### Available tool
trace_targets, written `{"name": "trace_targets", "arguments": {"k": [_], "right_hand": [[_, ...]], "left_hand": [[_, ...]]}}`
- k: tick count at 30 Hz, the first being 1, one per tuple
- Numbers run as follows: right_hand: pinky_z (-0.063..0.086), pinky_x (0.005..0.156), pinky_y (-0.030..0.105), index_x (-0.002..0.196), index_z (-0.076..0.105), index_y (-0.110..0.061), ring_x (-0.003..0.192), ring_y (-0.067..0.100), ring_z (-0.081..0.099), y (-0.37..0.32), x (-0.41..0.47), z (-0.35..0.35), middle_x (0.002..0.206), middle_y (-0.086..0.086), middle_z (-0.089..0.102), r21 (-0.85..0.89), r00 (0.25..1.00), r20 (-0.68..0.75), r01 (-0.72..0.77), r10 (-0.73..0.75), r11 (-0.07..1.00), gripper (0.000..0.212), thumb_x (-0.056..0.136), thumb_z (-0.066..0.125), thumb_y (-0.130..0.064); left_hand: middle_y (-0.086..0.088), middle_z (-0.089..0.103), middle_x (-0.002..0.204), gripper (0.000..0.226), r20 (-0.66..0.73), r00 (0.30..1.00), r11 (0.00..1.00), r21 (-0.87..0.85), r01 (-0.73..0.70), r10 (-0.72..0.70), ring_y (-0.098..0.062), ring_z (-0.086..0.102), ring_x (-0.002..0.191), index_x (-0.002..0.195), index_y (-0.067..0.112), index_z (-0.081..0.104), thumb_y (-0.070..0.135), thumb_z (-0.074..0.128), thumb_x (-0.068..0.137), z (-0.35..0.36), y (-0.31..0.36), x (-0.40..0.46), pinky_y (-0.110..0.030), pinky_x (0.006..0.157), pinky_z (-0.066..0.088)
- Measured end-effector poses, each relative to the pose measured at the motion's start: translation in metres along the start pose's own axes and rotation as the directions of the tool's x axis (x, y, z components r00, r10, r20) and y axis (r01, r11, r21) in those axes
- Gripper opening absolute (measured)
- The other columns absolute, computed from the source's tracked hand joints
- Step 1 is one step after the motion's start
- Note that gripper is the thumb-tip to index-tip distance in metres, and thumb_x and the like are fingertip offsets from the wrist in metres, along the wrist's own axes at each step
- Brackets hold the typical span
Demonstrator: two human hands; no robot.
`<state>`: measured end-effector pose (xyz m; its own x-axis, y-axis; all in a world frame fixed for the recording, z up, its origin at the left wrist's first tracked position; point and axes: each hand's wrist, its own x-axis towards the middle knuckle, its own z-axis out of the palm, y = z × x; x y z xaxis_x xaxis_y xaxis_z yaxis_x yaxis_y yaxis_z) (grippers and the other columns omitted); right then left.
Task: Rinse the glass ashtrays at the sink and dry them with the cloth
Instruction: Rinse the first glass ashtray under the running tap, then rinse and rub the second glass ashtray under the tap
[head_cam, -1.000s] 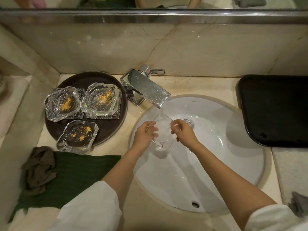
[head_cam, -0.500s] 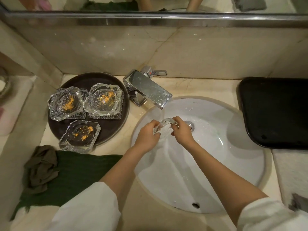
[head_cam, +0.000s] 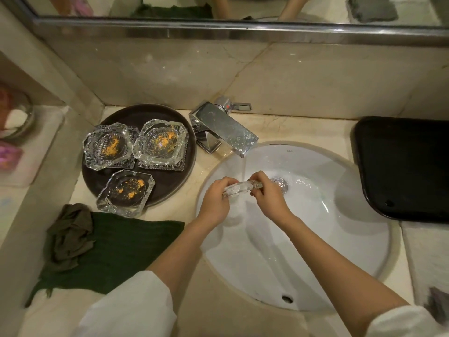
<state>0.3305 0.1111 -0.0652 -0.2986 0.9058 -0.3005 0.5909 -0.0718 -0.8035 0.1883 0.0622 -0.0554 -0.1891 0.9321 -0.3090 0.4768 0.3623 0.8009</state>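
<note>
Since a second ago the ashtray [head_cam: 241,188] has turned from tilted, face toward the camera, to lying nearly flat and edge-on between both hands, slightly lower over the sink [head_cam: 340,251].

Landmark: sink.
- Nearest, both forearms reach in over the sink's near rim; white sleeves at the bottom edge.
- Left hand [head_cam: 215,201] curled closed on the ashtray's left end; right hand [head_cam: 268,195] pinches its right end, fingers over the top.
- Ashtray sits over the basin, under the stream from the tap [head_cam: 222,128]; the drain [head_cam: 280,184] is just right of the right hand.
- Left of the sink, near: green towel [head_cam: 126,249] on the counter, with a crumpled brown cloth [head_cam: 69,235] on its left end.
- Left of the sink, farther: round dark tray [head_cam: 145,113] with three more glass ashtrays, each with orange specks inside; one [head_cam: 126,192] at the tray's near edge, two [head_cam: 108,147] [head_cam: 161,143] side by side behind it, touching.
- Right of the sink: black tray [head_cam: 403,166].
- Beyond the sink: tap at the back rim, then marble wall, mirror frame [head_cam: 243,32] above.
</note>
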Motion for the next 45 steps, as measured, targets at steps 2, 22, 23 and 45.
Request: {"name": "trace_targets", "arguments": {"k": [2,22,23,45], "right_hand": [[0.041,0.062,0.033,0.092,0.053,-0.01,0.075,0.032,0.058,-0.004,-0.003,0.0,0.078,0.015,0.063,-0.008,1.0,0.002,0.015,-0.015,1.0,0.017,0.085,0.048,0.005],[0.048,0.073,0.034,0.095,0.058,-0.012,0.088,0.029,0.061,-0.086,-0.036,0.072,0.095,0.014,0.067,-0.241,0.932,0.363,0.102,-0.008,0.965,0.024,0.09,0.053,-0.035],[0.046,0.072,0.032,0.098,0.059,-0.01,0.09,0.028,0.061,-0.091,-0.038,0.082,0.099,0.014,0.066,-0.255,0.924,0.383,0.099,0.007,0.962,0.026,0.09,0.054,-0.034],[0.055,0.067,0.036,0.092,0.056,-0.009,0.062,0.019,0.065,-0.137,-0.005,0.076,0.071,0.004,0.066,-0.068,0.993,0.096,0.072,-0.065,0.995,0.027,0.087,0.062,-0.035]], "left_hand": [[-0.01,0.056,0.11,0.044,-0.025,0.999,1.0,0.007,-0.023,0.024,-0.014,0.05,0.098,0.109,0.008,0.063,-0.018,0.041,0.08,-0.002,0.0,-0.003,-0.005,0.078,0.035],[-0.001,0.057,0.063,0.031,-0.303,0.892,0.891,0.207,0.405,-0.335,-0.012,0.054,0.06,0.07,0.013,0.059,0.036,0.057,0.091,-0.101,-0.045,-0.099,-0.024,0.054,0.04],[-0.001,0.06,0.064,0.027,-0.33,0.871,0.875,0.199,0.44,-0.363,-0.012,0.057,0.063,0.075,0.014,0.061,0.037,0.059,0.089,-0.107,-0.05,-0.105,-0.026,0.057,0.044],[0.0,0.061,0.084,0.007,-0.525,0.851,0.983,0.142,0.116,-0.024,-0.014,0.057,0.076,0.092,0.012,0.064,0.016,0.061,0.086,-0.144,-0.038,-0.079,-0.028,0.07,0.049]]}}
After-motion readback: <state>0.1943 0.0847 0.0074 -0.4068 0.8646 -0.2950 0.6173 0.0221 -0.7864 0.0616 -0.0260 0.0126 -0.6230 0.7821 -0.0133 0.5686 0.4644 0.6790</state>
